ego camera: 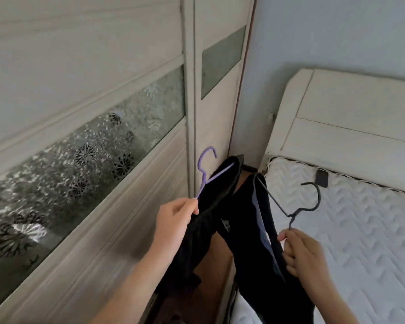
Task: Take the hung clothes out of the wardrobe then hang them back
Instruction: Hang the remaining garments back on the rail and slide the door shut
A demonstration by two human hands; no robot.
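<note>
My left hand grips a purple hanger that carries a black garment. My right hand grips a dark hanger with a second black garment hanging from it. Both garments dangle between the wardrobe and the bed, close together. The wardrobe's sliding door, pale wood with a flower-patterned glass band, fills the left side and is slid across, hiding the inside.
A bed with a white quilted mattress and a white headboard stands on the right. A small dark device lies on the mattress near the headboard. A narrow strip of brown floor runs between wardrobe and bed.
</note>
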